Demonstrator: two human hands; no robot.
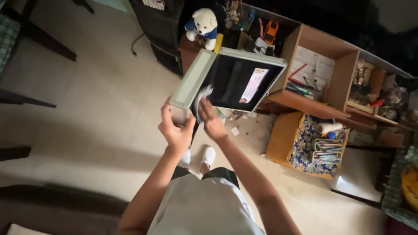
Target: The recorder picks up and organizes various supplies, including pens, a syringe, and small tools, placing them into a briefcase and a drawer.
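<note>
I hold a pale grey-green metal drawer box [193, 78] with a black inside, tilted up over the floor. My left hand [175, 129] grips its near corner from below. My right hand [210, 118] reaches into the dark inside with a crumpled pale cloth or paper [203, 93] under its fingers. A light sticker [254, 84] sits on the drawer's inner wall. My white-socked feet [207, 156] show below.
A wooden shelf unit [305, 102] full of small items stands to the right, a white teddy bear [202, 25] on it. A wooden stool [283, 139] with a flowered cloth holds tools. Scraps [235, 130] lie on the pale floor. Dark furniture legs [39, 37] at left.
</note>
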